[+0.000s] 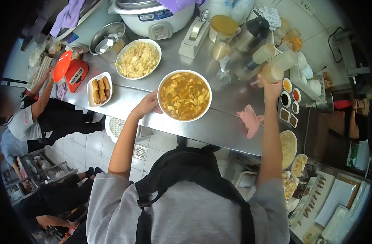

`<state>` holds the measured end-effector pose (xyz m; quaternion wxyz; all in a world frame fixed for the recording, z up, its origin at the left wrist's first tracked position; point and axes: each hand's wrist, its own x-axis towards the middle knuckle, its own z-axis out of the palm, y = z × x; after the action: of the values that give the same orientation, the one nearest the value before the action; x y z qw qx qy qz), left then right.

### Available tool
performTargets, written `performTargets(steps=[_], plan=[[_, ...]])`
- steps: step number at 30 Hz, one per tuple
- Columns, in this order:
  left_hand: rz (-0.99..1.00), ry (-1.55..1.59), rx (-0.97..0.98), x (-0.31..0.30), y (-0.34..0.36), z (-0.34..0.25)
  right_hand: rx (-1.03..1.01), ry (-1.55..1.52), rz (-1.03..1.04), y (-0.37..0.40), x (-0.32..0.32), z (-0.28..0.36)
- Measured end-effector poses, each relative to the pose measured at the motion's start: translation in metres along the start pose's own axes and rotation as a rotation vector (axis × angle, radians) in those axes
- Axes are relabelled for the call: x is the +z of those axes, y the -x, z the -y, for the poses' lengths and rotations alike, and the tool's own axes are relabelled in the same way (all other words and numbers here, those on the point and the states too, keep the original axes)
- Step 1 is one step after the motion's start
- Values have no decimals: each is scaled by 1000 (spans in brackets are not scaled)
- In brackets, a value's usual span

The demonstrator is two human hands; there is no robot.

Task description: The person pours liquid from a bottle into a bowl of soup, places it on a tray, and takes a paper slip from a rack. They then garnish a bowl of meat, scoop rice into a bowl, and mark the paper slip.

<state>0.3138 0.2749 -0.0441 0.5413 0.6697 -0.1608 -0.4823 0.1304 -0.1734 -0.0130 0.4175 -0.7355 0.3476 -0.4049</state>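
L hand (pixel 147 106) at L side of round white bowl (pixel 186 120) of thick yellow-brown soup (pixel 184 92), nr. front edge of grey metal worktop (pixel 224 127); fingers by bowl wall — spread or pinching, can't tell. R hand (pixel 270 88): fingers appear wrapped around translucent plastic bottle w/ amber base (pixel 274 73). Risks: uneven L pull could slop soup; R forearm (pixel 271 122) swinging outward could tip round white dish of dark sauce (pixel 285 98).

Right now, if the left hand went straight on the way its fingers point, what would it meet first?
The left hand would meet the white bowl of soup first; it seems to touch the side, though depth there is unclear.
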Motion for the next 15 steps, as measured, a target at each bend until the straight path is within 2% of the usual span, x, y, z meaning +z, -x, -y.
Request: performTargets(steps=[1, 5, 8, 10, 11, 12, 14, 15], plan=[[-2, -5, -2, 1, 1, -2, -31, 63, -69, -11, -1, -9], [9, -34, -10, 0, -2, -4, -21, 79, -119, -33, -3, -26], [13, -30, -22, 2, -2, -3, 11, 71, -315, 25, 3, -8], [-2, -9, -11, 1, -2, -3, 85, -172, 23, 99, 15, 19], [-6, -3, -5, 1, -2, -2, 118, -86, 312, 133, 22, 48], [-6, 1, 0, 0, -2, 0, -164, -99, 500, 158, 34, 57], [5, -23, -28, 1, -1, -5, -269, 17, 620, 185, 47, 61], [6, -22, -21, 2, 0, -5, -230, 9, 637, 193, 54, 62]])
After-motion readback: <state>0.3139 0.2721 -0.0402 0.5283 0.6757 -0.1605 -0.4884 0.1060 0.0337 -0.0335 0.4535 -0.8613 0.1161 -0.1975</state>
